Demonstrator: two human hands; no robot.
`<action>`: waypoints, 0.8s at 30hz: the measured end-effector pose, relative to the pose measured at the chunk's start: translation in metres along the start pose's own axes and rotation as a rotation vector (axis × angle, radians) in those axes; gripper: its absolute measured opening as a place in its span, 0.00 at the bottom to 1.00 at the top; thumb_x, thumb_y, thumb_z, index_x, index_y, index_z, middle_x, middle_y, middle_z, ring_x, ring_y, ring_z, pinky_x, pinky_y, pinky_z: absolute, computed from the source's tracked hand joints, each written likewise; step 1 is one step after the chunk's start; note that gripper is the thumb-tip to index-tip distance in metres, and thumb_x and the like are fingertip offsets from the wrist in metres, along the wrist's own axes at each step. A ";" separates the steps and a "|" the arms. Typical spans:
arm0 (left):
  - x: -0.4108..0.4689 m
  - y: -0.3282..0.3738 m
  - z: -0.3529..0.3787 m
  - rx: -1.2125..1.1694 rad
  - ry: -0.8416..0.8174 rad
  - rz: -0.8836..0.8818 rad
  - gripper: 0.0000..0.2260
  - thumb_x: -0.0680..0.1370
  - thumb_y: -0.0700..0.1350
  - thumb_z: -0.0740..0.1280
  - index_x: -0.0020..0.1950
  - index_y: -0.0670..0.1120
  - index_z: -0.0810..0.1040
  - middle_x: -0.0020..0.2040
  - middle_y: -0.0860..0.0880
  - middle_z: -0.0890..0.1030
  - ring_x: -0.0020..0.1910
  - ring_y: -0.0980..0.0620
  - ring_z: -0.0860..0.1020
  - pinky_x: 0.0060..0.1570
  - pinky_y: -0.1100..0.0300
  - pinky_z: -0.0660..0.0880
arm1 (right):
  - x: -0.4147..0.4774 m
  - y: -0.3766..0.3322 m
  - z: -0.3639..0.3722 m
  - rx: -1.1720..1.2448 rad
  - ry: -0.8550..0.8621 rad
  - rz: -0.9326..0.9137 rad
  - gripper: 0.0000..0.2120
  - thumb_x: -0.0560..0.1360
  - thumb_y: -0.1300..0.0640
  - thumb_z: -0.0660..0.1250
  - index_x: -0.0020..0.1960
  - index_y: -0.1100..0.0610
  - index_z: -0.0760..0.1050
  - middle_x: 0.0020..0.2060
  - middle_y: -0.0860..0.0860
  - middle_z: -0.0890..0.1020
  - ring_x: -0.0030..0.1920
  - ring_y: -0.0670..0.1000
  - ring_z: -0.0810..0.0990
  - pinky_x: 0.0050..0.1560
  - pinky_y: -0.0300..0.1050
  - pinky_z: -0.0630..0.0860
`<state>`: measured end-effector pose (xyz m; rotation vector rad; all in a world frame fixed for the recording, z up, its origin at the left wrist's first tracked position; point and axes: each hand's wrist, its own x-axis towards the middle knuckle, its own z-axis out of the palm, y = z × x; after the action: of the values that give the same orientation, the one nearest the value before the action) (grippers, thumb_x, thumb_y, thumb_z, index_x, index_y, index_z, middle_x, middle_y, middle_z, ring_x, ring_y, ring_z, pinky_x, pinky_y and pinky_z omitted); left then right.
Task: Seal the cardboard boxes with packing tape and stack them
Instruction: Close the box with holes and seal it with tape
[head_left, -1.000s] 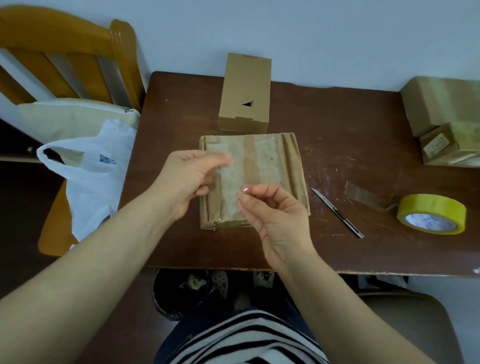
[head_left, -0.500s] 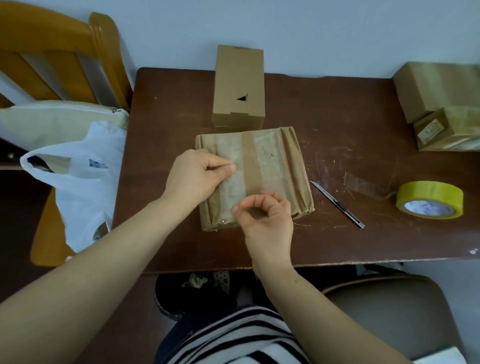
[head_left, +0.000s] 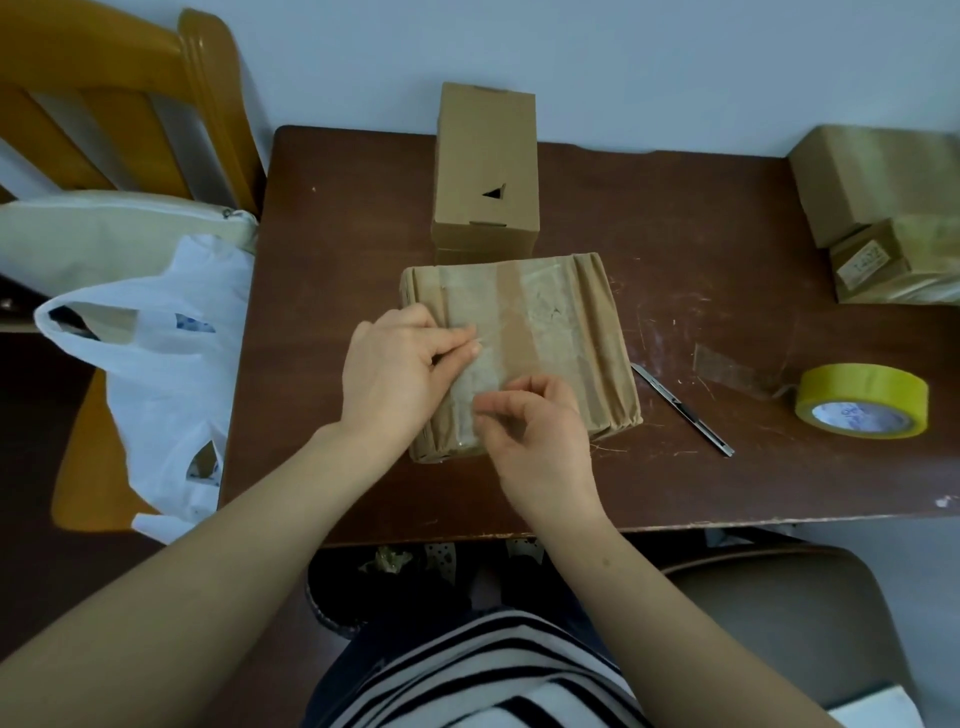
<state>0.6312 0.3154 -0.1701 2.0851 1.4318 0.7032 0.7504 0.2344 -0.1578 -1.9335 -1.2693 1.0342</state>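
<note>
head | cardboard box (head_left: 571, 332) flat on table (head_left: 337, 234), frame centre | hands: left hand (head_left: 400, 374) pinches upper end of clear tape strip (head_left: 480, 374) over box; right hand (head_left: 535, 441) pinches lower end | tape roll (head_left: 862, 400) right of frame, well apart

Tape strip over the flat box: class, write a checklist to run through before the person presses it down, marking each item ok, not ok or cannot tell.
1. Left hand pinches the far end of the tape strip: ok.
2. Right hand pinches its near end: ok.
3. Strip runs lengthwise over the top of the flat box: ok.
4. Strip free of wrinkles: cannot tell.
5. Box rests flat on the table: ok.
6. Tape roll lies apart from the box: ok.
</note>
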 end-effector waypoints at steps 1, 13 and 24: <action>0.000 0.000 0.000 -0.004 0.001 0.001 0.09 0.76 0.48 0.70 0.54 0.48 0.84 0.38 0.49 0.76 0.43 0.46 0.76 0.45 0.43 0.72 | 0.002 -0.001 -0.001 -0.053 -0.023 -0.010 0.07 0.77 0.60 0.67 0.53 0.56 0.81 0.48 0.41 0.67 0.44 0.38 0.73 0.43 0.23 0.70; 0.002 -0.005 0.004 -0.035 -0.004 -0.031 0.10 0.75 0.49 0.70 0.54 0.49 0.84 0.39 0.49 0.76 0.44 0.47 0.75 0.47 0.43 0.72 | -0.024 -0.007 -0.013 -0.617 -0.140 -0.120 0.14 0.77 0.54 0.64 0.62 0.51 0.77 0.56 0.49 0.67 0.58 0.51 0.65 0.49 0.41 0.70; 0.005 -0.009 0.005 -0.037 0.008 -0.045 0.12 0.75 0.51 0.71 0.56 0.50 0.83 0.37 0.54 0.73 0.40 0.53 0.74 0.46 0.51 0.75 | -0.020 0.021 0.016 -0.945 -0.166 -0.412 0.36 0.78 0.38 0.48 0.76 0.62 0.54 0.76 0.59 0.57 0.76 0.57 0.53 0.75 0.57 0.50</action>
<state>0.6303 0.3221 -0.1795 2.0181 1.4539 0.7153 0.7419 0.2094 -0.1777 -2.0549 -2.4255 0.3865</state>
